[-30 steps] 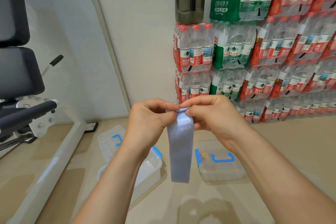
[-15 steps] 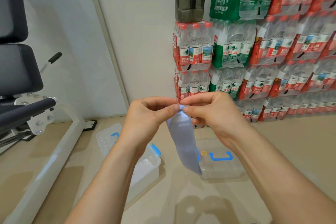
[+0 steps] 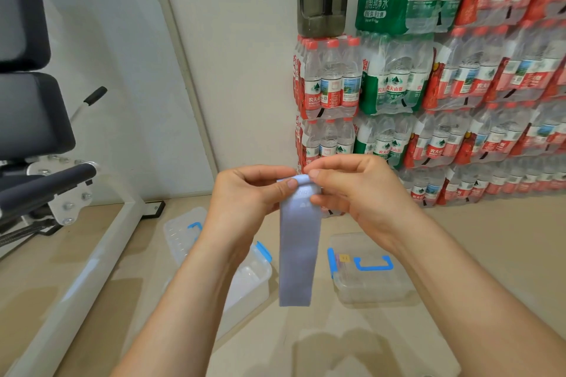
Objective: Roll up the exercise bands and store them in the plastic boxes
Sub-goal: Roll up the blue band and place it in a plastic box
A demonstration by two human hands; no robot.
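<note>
While left hand (image 3: pixel 245 197) and right hand (image 3: pixel 355 193) are pinching the band (image 3: pixel 298 257) top, rolling is probably starting. Next: curling up the tail hanging below them.

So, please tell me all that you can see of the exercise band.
The exercise band is a flat, pale lilac-blue strip, thin and rubbery in look, with faint print near the top. Its top edge is curled over, pinched by the left hand and the right hand. The rest hangs straight down, lower end free.
</note>
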